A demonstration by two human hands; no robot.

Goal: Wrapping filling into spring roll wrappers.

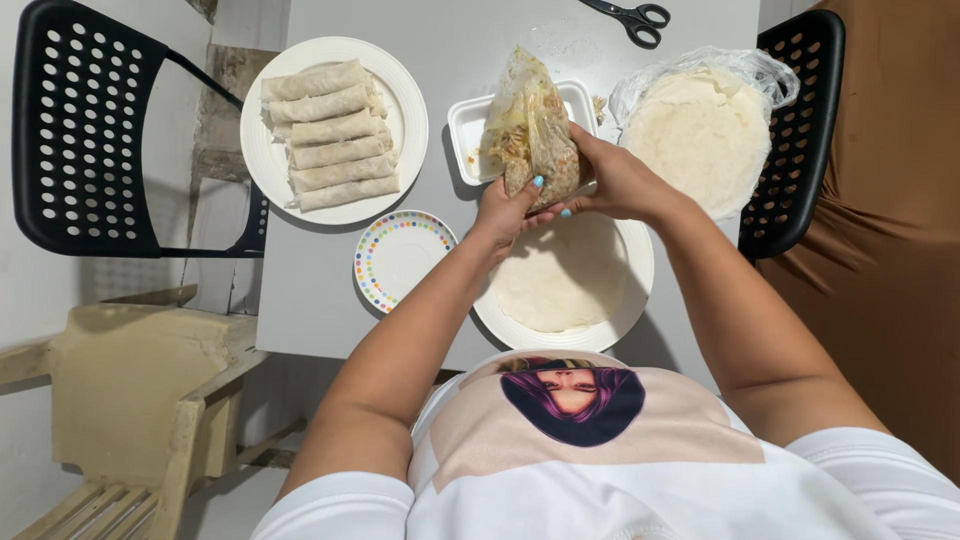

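Observation:
Both of my hands hold a clear plastic bag of shredded filling [532,125] above a white plate [632,300]. My left hand [505,208] grips the bag's lower end from the left. My right hand [618,180] grips it from the right. A flat round wrapper [560,285] lies spread on that plate just below the bag. Behind the bag stands a small white rectangular tray [466,125].
A white plate [405,100] at the back left carries several rolled wraps [330,135]. A small dotted saucer [400,258] sits left of my arm. A stack of wrappers on plastic [705,130] lies at the right, black scissors [630,16] at the far edge. Black chairs flank the table.

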